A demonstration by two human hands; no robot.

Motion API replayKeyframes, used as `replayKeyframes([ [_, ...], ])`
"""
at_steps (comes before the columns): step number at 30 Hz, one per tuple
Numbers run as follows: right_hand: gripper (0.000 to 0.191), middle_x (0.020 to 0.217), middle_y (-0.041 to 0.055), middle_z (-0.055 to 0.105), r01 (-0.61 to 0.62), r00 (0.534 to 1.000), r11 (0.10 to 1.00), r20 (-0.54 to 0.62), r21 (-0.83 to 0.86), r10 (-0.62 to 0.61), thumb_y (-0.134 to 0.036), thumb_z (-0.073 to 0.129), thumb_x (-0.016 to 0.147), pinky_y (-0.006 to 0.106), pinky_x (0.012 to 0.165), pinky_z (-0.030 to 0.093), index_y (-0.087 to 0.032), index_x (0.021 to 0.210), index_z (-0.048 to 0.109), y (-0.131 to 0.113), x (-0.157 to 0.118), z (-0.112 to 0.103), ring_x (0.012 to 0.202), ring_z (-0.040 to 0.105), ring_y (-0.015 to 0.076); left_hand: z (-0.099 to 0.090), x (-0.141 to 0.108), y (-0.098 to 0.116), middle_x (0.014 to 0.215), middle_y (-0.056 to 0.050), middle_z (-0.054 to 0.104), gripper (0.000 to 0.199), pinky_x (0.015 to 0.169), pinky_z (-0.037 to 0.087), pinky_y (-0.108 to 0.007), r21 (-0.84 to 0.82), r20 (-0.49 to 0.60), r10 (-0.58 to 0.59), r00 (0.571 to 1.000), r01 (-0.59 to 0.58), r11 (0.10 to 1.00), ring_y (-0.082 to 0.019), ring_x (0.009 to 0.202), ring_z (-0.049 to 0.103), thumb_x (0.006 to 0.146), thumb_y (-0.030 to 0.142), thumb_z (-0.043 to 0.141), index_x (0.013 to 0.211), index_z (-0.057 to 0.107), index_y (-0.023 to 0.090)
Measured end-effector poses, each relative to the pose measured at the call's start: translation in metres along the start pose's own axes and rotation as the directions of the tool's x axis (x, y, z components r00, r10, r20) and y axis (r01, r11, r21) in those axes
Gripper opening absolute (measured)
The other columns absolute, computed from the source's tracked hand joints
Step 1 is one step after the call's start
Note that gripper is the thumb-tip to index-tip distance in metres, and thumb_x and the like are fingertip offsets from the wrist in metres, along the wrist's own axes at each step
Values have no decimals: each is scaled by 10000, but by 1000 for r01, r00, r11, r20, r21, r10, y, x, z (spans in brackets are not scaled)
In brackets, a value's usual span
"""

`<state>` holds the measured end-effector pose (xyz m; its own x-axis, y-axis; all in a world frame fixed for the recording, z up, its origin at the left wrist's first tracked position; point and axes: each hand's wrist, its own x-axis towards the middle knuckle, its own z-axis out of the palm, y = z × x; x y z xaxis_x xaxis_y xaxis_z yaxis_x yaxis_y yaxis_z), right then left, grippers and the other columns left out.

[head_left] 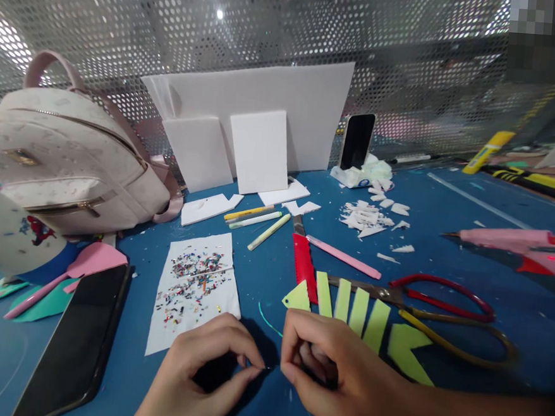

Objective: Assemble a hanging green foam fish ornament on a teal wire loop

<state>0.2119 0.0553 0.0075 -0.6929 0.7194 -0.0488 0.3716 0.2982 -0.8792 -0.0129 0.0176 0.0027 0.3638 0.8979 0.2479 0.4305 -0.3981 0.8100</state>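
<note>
My left hand is closed in a pinch, with a tiny silvery needle-like tip showing just past the fingertips. Close beside it, thumb and forefinger of my right hand are pressed together. A teal thread curves over the table and meets the right fingers; its other end lies loose. Beyond the left hand, small multicoloured beads are scattered on a creased white paper. Pale green paper strips and a notched green piece lie beyond the right hand.
Red-and-yellow-handled scissors, a red-handled knife, several markers and foam scraps lie ahead. A pink glue gun rests right. Left are a dark phone and a backpack; white boards lean behind.
</note>
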Motion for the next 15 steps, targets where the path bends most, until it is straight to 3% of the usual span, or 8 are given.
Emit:
replayKeyframes([
  [8,105,725,-57,512,139,990,987,39,-77,-137,-96,618,799,195,535,311,-187,839,581,0,1,0,597,437,72,3,-3,2,801,-22,702,145,691,512,-193,39,63,118,991,-121,992,-125,761,669,870,58,654,885,695,196],
  [15,159,752,-43,549,158,987,979,55,-130,-152,-81,667,754,197,577,333,-185,864,618,-3,0,4,641,457,91,6,-7,0,730,-19,717,80,615,501,-197,39,72,132,989,-135,990,-134,678,676,873,116,699,859,685,193],
])
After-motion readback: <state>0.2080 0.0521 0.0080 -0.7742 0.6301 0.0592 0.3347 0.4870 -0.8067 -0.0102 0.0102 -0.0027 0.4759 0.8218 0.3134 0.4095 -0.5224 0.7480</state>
